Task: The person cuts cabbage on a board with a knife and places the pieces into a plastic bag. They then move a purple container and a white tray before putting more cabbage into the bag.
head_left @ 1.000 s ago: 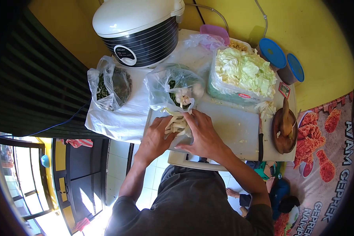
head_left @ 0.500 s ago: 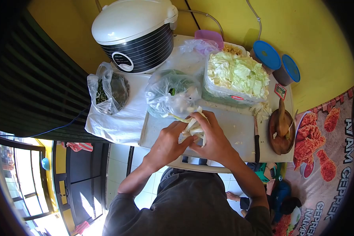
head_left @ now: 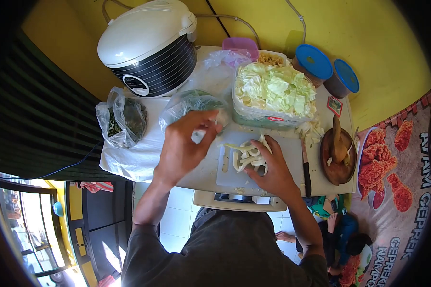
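Note:
Pale curved vegetable strips (head_left: 246,155) lie on a white cutting board (head_left: 226,178). My right hand (head_left: 272,167) curls round their right side, thumb and fingers on the strips. To the left, my left hand (head_left: 189,143) is raised beside a clear plastic bag (head_left: 184,103), its thumb and forefinger bent toward each other, blurred, with a gap between them. A knife (head_left: 306,170) with a black handle lies right of the board. Behind the board stands a clear tub (head_left: 268,117) heaped with cut cabbage (head_left: 277,88).
A rice cooker (head_left: 153,64) stands at the back left, above a bag of dark greens (head_left: 124,122). On the right are a stone mortar (head_left: 337,170) with a pestle and two blue-lidded containers (head_left: 314,61). People sit on the floor beyond the table's right front.
My left hand has come off the strips and moved left toward the plastic bag. The strips now rest on the board, with my right hand still on them. The view has shifted slightly.

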{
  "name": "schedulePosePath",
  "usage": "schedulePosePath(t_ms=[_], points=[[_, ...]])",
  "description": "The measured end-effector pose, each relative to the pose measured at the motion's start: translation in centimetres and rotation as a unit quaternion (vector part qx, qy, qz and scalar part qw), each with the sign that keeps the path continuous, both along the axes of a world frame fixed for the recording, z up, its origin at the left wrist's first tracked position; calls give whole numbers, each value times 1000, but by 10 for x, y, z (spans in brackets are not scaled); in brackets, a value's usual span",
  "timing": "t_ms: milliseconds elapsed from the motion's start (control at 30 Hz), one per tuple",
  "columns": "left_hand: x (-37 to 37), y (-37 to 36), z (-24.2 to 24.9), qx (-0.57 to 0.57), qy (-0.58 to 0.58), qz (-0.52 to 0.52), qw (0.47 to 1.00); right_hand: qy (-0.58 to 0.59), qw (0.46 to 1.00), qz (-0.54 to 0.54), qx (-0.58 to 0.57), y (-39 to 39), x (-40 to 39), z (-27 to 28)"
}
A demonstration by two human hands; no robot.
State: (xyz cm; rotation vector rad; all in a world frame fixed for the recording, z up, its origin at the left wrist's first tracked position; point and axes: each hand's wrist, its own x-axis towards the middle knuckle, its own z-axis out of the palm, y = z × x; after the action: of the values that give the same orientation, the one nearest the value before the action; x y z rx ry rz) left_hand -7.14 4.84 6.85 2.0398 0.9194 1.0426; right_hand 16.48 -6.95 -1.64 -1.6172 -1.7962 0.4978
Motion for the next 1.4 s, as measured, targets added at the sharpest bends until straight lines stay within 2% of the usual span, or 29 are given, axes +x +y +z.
schedulePosePath(t_ms=[67, 133, 200, 300, 367, 500, 567, 667, 800, 933, 1000, 1100, 1200, 1267, 1300, 1400], points=[[10, 36, 7, 35, 10, 62, 997, 8, 1000, 1, -29, -4, -2, 6], [19, 90, -4, 146, 106, 89, 980, 7, 999, -1, -36, -4, -3, 4], [26, 137, -28, 158, 238, 118, 951, 8, 999, -2, -33, -3, -3, 6], [50, 164, -30, -11, 362, 137, 922, 3, 1000, 2, -4, -3, -5, 9], [57, 173, -50, 2, 380, 134, 915, -12, 999, 2, 33, -3, -8, 9], [52, 190, -66, 22, 385, 84, 919, -38, 999, 4, -7, -3, -13, 10], [48, 196, -73, 52, 372, 98, 922, -85, 996, 13, 14, -2, -14, 7], [46, 193, -52, 97, 312, 120, 937, -109, 994, 20, 4, 0, -16, 8], [36, 150, 25, 147, 220, 137, 955, -137, 990, 12, 15, 4, -13, 7], [8, 109, 74, 193, 159, 182, 951, -181, 983, 2, 27, 11, -15, 17], [-5, 76, 92, 146, 128, 195, 961, -187, 982, 11, 41, 14, -16, 16], [-29, 42, 81, 125, 73, 159, 977, -178, 981, 35, 62, 19, -14, 5], [-54, 15, 63, 130, -28, 147, 980, -177, 981, 43, 73, 23, -11, -1], [-67, 5, 47, 55, -156, 92, 982, -180, 980, 47, 67, 23, -9, -2], [-69, -1, 43, 16, -220, 66, 973, -151, 985, 56, 55, 22, -6, -2], [-57, -25, 33, -73, -245, 84, 963, -18, 996, 88, -1, 19, 13, 0]])
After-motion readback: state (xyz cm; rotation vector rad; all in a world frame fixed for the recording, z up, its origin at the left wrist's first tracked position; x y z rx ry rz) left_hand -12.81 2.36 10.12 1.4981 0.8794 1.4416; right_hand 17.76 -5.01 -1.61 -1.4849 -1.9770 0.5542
